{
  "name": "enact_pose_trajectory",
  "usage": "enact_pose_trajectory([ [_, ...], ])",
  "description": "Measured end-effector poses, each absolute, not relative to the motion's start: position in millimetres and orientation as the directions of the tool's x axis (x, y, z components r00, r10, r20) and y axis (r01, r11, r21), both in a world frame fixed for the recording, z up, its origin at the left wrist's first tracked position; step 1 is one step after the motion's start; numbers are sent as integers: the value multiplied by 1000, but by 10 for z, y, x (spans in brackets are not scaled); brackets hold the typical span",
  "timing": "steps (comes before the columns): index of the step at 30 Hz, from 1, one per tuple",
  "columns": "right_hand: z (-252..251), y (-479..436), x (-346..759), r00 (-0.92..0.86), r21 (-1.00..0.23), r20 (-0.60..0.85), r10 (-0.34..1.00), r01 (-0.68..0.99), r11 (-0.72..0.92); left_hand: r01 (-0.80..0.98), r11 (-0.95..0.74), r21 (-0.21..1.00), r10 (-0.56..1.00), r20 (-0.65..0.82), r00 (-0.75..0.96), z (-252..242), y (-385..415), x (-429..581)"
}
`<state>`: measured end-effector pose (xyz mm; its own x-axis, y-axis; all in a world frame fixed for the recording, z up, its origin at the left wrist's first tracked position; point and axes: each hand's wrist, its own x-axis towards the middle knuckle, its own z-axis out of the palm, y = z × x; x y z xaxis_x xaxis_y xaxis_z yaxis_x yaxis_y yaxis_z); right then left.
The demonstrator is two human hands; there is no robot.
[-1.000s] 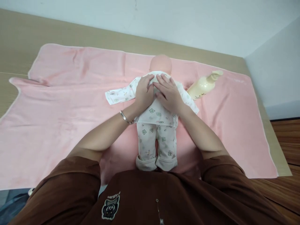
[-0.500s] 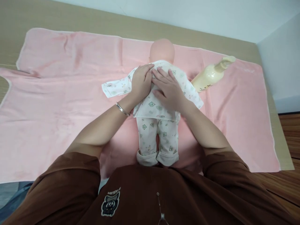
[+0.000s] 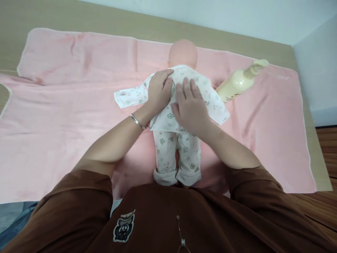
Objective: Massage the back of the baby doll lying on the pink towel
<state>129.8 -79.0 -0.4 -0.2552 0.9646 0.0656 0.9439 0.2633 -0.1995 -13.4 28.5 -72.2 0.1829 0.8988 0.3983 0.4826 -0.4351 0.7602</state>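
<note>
A baby doll (image 3: 183, 54) lies face down, its bald head pointing away from me. It wears a white printed top (image 3: 168, 117) and matching trousers (image 3: 165, 151) with cuffed ends. My left hand (image 3: 160, 88) rests on the left side of its upper back, fingers stretched out together over the cloth. Over the right half of the back is my right hand (image 3: 191, 105), flat with fingers spread and slightly blurred. Whether its palm touches the cloth I cannot tell. The doll's face is hidden.
A pink cloth (image 3: 86, 123) with creases covers most of the wooden table (image 3: 110, 17). A pale yellow pump bottle (image 3: 237, 84) lies tilted beside the doll's right sleeve. A white wall (image 3: 210, 17) stands behind the table.
My right hand has slid down the doll's back, toward me and slightly right, its fingers now pointing more straight away. My left hand has stayed in place.
</note>
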Motion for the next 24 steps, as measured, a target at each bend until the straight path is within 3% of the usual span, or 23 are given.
enact_pose_trajectory([
  [4,-15,-809,1273,-428,-204,108,897,874,441,483,-413,772,908,389,155,-691,263,-134],
  [11,-85,-224,1671,-188,-278,61,980,940,198,487,-398,778,916,366,164,-789,346,-148],
  [16,-135,-195,1732,-170,-288,62,983,940,181,514,-395,762,918,347,191,-875,311,-156],
  [21,-217,-206,1733,-70,-353,149,986,928,119,511,-469,720,881,338,332,-473,14,-166],
  [24,-141,-335,1627,-18,-270,113,993,962,48,561,-413,717,899,222,378,-162,18,-197],
])
